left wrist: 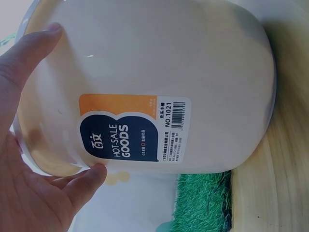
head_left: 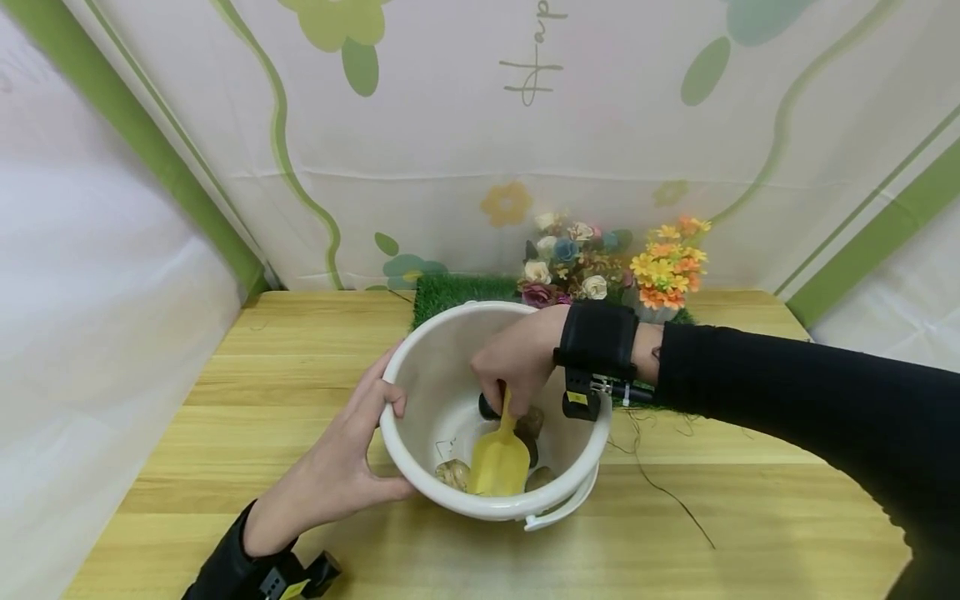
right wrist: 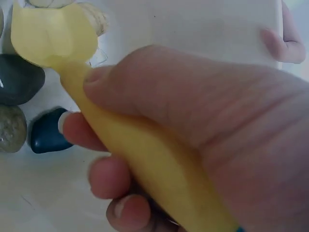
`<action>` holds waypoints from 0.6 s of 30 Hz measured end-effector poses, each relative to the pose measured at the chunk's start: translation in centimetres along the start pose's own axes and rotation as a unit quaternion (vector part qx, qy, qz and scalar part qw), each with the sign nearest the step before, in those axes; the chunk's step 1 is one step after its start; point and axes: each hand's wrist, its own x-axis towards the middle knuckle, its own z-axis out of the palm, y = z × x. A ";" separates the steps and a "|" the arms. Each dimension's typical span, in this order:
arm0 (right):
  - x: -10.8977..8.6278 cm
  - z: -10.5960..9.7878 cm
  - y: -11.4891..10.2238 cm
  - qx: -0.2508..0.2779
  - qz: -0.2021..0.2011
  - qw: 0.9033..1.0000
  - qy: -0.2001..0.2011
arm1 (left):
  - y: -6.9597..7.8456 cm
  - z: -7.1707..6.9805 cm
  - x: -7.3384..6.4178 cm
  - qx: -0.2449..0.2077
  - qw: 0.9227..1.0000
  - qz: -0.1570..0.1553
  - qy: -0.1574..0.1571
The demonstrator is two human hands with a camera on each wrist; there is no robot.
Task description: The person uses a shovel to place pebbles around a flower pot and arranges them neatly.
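A white bucket [head_left: 480, 505] stands on the wooden table, its label [left wrist: 137, 128] showing in the left wrist view. My left hand [head_left: 341, 462] grips its left rim, fingertips hooked over the edge and thumb along the outside. Inside the bucket, my right hand [head_left: 522, 354] holds a yellow toy shovel [head_left: 500, 465] by its handle, the scoop pointing down toward the bottom. Several smooth stones lie around the scoop, among them a pale one [head_left: 452, 474], a dark grey one [right wrist: 19, 79], a dark blue-black one [right wrist: 50, 134] and a speckled one [right wrist: 10, 129].
Behind the bucket lies a green turf mat [head_left: 457, 290] with mixed artificial flowers [head_left: 566, 258] and a pot of orange-yellow flowers [head_left: 667, 268]. The bucket's handle [head_left: 573, 500] hangs at its front right. A thin dark strand [head_left: 678, 502] lies on the table [head_left: 780, 517].
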 end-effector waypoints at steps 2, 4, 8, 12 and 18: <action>0.0 -0.3 -0.8 0.003 0.001 1.000 -0.008 | 0.0 0.0 0.0 0.001 1.000 0.000 0.000; -0.3 -1.3 -2.7 0.018 0.010 1.000 -0.014 | 0.1 0.0 0.0 -0.001 1.000 0.000 -0.001; -1.5 -3.6 -6.9 0.050 0.029 0.998 -0.019 | 0.2 -0.1 0.1 -0.002 1.000 -0.002 -0.001; -1.7 -4.0 -7.5 0.052 0.050 0.997 -0.019 | 0.2 -0.1 0.1 -0.002 1.000 -0.002 -0.002; -0.4 -1.3 -2.3 0.041 0.047 0.998 -0.018 | 0.2 -0.1 0.1 0.001 1.000 0.002 0.000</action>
